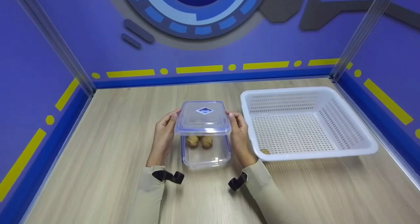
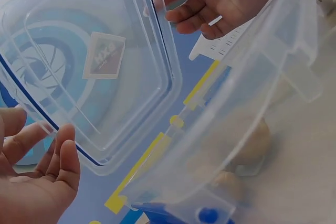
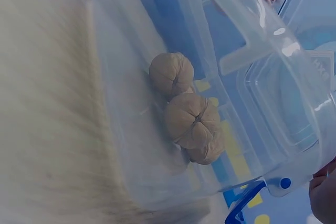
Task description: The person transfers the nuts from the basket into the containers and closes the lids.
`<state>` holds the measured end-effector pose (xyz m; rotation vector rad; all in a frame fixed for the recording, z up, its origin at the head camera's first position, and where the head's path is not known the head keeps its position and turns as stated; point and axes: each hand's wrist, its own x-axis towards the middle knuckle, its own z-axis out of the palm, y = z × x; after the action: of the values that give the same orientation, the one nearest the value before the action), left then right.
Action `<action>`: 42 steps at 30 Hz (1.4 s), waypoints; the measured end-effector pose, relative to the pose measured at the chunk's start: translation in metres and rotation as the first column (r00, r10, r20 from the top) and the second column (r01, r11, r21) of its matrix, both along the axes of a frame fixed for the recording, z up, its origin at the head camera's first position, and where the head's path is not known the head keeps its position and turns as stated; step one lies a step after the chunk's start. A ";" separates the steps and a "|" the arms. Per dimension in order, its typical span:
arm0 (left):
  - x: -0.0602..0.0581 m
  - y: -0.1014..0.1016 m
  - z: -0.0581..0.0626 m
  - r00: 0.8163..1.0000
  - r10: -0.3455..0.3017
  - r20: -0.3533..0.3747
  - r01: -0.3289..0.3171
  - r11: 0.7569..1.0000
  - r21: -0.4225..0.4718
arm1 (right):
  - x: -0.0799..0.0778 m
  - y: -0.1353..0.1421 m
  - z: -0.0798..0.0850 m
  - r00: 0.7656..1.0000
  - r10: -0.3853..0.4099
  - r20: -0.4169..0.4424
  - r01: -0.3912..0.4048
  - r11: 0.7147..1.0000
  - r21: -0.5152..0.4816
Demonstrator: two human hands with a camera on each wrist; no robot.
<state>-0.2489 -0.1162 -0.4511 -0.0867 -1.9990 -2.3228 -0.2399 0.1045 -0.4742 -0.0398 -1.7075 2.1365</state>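
Observation:
A clear lid [image 1: 203,119] with a blue seal and a small diamond-shaped label is held tilted over the rear part of a clear plastic container [image 1: 206,158]. My left hand [image 1: 165,132] grips the lid's left edge, thumb toward the near side. At the opposite edge, my right hand [image 1: 239,132] holds it with thumb and fingers. Inside the container lie three brown, creased, walnut-like balls [image 3: 193,120], clustered together. In the left wrist view the lid's underside [image 2: 142,98] shows between both hands, above the container wall. A blue-edged clip [image 3: 244,203] hangs at the container's side.
A white perforated basket [image 1: 311,155] stands close to my right hand, with a small brown piece [image 1: 264,151] in its near left corner. The wooden table [image 1: 115,145] is bounded by blue-purple panels [image 1: 82,36] behind and at both sides.

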 end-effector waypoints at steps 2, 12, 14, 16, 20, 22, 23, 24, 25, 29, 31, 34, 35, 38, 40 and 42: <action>0.000 0.000 -0.001 1.000 0.004 0.001 -0.004 1.000 -0.024 | 0.000 0.000 -0.001 1.000 0.015 0.017 -0.014 0.999 -0.029; 0.004 0.001 -0.006 0.999 -0.035 0.041 0.046 0.954 -0.297 | 0.002 0.006 -0.008 0.993 0.058 0.099 -0.065 0.996 0.068; 0.004 0.002 -0.007 0.999 -0.044 0.020 0.049 0.932 -0.360 | 0.002 0.007 -0.009 0.991 0.059 0.122 -0.072 0.992 0.104; 0.005 0.002 -0.009 0.999 -0.045 0.007 0.044 0.908 -0.418 | 0.002 0.008 -0.010 0.991 0.056 0.123 -0.075 0.985 0.154; 0.005 0.003 -0.012 0.999 -0.033 -0.021 0.018 0.853 -0.522 | 0.003 0.009 -0.012 0.994 0.054 0.091 -0.078 0.954 0.288; 0.005 0.003 -0.014 0.999 -0.026 -0.047 -0.005 0.824 -0.567 | 0.004 0.009 -0.013 0.995 0.056 0.082 -0.082 0.930 0.359; 0.005 0.003 -0.016 0.998 -0.024 -0.065 -0.019 0.811 -0.585 | 0.005 0.010 -0.014 0.995 0.057 0.082 -0.085 0.917 0.389; 0.004 0.003 -0.017 0.996 -0.021 -0.083 -0.034 0.797 -0.604 | 0.005 0.010 -0.014 0.995 0.053 0.079 -0.082 0.903 0.422; 0.004 0.003 -0.018 0.995 -0.017 -0.095 -0.046 0.783 -0.621 | 0.006 0.010 -0.014 0.996 0.048 0.077 -0.078 0.890 0.450; 0.004 0.002 -0.022 0.991 -0.022 -0.131 -0.071 0.744 -0.665 | 0.007 0.012 -0.015 0.998 0.027 0.055 -0.053 0.839 0.542; 0.005 0.002 -0.023 0.991 -0.025 -0.132 -0.072 0.731 -0.678 | 0.007 0.013 -0.015 0.999 0.014 0.040 -0.034 0.808 0.588; 0.005 0.003 -0.025 0.991 -0.033 -0.130 -0.068 0.710 -0.701 | 0.008 0.015 -0.015 1.000 0.002 0.023 -0.016 0.764 0.645; 0.005 0.003 -0.026 0.991 -0.034 -0.127 -0.067 0.700 -0.711 | 0.008 0.016 -0.015 1.000 -0.001 0.017 -0.010 0.748 0.664; 0.006 0.004 -0.027 0.992 -0.041 -0.122 -0.062 0.675 -0.735 | 0.007 0.018 -0.015 1.000 0.003 0.004 -0.005 0.707 0.708; 0.006 0.005 -0.028 0.992 -0.039 -0.119 -0.063 0.665 -0.744 | 0.007 0.018 -0.016 1.000 0.005 -0.005 0.000 0.670 0.742; 0.006 0.005 -0.028 0.993 -0.036 -0.113 -0.062 0.659 -0.749 | 0.007 0.019 -0.017 1.000 0.006 -0.011 0.004 0.632 0.775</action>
<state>-0.2426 -0.1109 -0.4789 -0.2461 -2.7213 -1.2581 -0.2333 0.1235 -0.4909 0.2209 -2.4687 1.2049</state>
